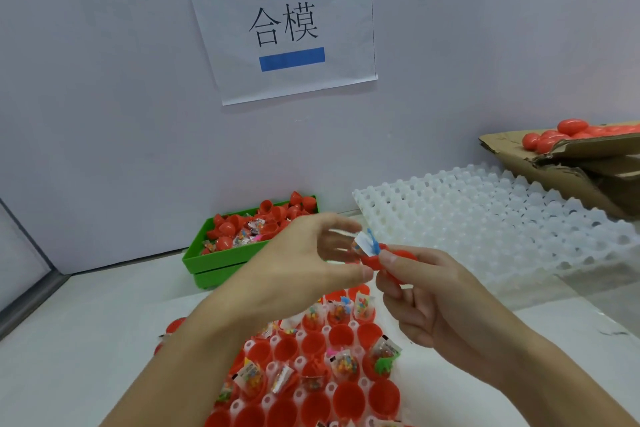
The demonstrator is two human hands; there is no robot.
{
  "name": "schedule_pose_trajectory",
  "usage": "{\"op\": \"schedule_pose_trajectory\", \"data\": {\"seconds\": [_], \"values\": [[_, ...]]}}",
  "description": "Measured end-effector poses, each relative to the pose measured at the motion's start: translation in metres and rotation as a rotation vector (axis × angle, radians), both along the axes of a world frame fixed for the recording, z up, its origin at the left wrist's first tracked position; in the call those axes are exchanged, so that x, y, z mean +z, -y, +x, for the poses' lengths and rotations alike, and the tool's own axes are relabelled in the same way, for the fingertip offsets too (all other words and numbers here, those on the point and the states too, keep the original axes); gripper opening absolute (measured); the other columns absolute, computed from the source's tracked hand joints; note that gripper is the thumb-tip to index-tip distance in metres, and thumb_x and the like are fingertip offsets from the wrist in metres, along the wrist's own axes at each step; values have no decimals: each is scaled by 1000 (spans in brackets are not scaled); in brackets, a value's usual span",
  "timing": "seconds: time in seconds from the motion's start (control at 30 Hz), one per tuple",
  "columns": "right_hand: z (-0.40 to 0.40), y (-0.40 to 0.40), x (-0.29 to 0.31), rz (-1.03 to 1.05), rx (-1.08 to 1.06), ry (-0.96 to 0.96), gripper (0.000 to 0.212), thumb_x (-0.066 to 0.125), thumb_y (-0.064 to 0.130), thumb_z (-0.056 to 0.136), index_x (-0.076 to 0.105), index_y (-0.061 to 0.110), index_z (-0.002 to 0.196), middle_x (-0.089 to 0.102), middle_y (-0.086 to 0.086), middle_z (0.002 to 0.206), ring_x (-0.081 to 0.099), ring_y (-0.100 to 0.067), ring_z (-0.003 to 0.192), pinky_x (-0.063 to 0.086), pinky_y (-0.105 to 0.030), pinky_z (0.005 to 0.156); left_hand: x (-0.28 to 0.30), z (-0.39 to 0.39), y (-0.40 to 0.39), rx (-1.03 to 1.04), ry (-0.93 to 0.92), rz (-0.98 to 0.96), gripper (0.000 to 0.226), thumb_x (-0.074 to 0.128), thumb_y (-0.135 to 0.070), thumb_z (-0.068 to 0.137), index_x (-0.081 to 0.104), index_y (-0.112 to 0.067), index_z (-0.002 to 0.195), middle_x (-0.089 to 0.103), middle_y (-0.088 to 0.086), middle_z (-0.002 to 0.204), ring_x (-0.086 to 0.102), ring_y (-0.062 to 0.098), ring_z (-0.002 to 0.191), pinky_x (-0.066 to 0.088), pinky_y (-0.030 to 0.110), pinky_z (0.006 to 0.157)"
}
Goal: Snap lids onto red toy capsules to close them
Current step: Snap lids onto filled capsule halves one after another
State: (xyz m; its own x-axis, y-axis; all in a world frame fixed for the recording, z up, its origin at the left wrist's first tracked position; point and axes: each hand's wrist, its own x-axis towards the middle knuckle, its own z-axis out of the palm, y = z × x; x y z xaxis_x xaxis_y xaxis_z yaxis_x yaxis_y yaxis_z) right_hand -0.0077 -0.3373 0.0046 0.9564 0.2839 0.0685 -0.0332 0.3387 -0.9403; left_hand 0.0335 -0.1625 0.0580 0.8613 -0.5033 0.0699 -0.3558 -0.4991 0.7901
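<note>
Head view: both hands meet above the tray of capsule halves (313, 345).
Right hand (429, 302): fingers curled round a red capsule half (375, 258).
Left hand (308, 263): thumb and fingertips pinch the packet (363, 243) poking from it.

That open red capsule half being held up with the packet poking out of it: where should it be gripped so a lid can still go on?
Grip the red capsule half low on its rounded outer wall, from below and the side, as the right hand does now. The packet sticks out of the open mouth, so the rim must stay free; the left hand is at the packet.
</note>
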Motion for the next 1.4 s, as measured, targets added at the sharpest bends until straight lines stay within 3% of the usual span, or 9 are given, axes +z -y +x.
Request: {"op": "schedule_pose_trajectory", "data": {"seconds": [0.17,0.3,0.4,0.6,0.77,0.93,1.2,1.33,1.4], "values": [[-1,0,-2,35,85,17,23,61,24,86,56,5,75,39,-5,68,32,-10,44,32,-18,34,-14,-12,6,-30,-22,-199,26,80,-10,80,74,-22,103,76,-4,100,72,10,97,55,26,93],[1,-4,-4,15,97,-4,24,64,27,84,59,3,79,42,-4,68,36,-10,44,34,-18,35,-25,-16,5,34,-15,-261,22,78,-7,82,73,-18,100,77,-3,99,73,12,95,56,27,92],[4,-5,-8,3,27,-24,37,72,25,86,63,-10,93,52,-8,69,44,-13,47,43,-22,40,-35,-16,0,178,48,-260,22,81,-8,79,71,-20,94,77,-8,90,73,6,87,57,19,81],[6,-10,-13,-107,-249,44,28,70,29,76,77,8,93,69,-12,73,55,-15,52,56,-28,56,-45,-16,1,324,132,-197,32,84,2,72,67,-21,87,74,0,78,72,5,69,54,12,62],[5,-11,-10,-144,-374,108,23,72,34,71,80,14,81,68,-9,65,54,-13,48,55,-25,52,-42,-13,7,273,186,-176,39,84,0,72,66,-30,90,72,-13,80,70,2,74,56,15,70],[6,-8,-9,-117,-423,134,32,75,39,62,80,15,82,63,-14,62,53,-13,47,53,-23,49,-40,-14,7,180,187,-231,43,81,-12,80,60,-39,106,64,-39,86,63,-17,84,45,0,67],[6,-6,-8,-139,-429,168,38,78,43,58,80,14,82,66,-14,64,55,-13,49,52,-23,48,-40,-11,5,137,228,-227,21,78,-15,83,73,-29,98,73,-13,90,69,-5,83,51,7,73],[5,-6,-9,-169,-422,186,34,78,41,58,80,17,83,68,-14,66,56,-14,48,53,-23,49,-42,-11,7,126,299,-171,29,76,-12,84,74,-38,97,75,-15,86,71,-1,79,56,15,75],[5,-6,-9,-175,-431,194,34,79,40,59,80,17,83,68,-14,66,55,-14,48,53,-24,50,-45,-11,8,127,318,-163,39,76,-15,85,69,-44,109,74,-17,87,70,-2,82,56,14,78]]}}
